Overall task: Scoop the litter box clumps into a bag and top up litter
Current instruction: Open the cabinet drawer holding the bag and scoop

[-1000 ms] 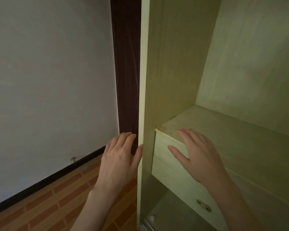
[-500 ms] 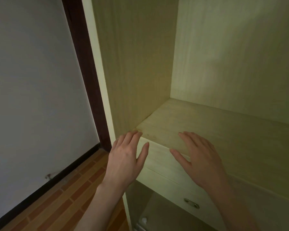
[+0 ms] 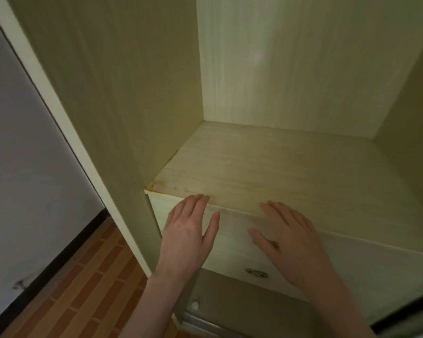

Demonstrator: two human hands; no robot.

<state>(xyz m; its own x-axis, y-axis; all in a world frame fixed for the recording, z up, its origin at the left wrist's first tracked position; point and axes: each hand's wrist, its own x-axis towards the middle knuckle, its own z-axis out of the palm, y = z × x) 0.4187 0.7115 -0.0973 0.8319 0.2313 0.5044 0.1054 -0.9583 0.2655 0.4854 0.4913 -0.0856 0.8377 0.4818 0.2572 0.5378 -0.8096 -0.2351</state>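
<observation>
A: We note left hand and right hand, lower centre: fingers straight, spread, holding nothing, over the shelf front edge.

B: Litter box? We see none in frame. Drawer handle below.

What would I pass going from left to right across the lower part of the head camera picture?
White wall → black skirting board → brick-pattern floor → left hand → drawer handle → right hand.
</observation>
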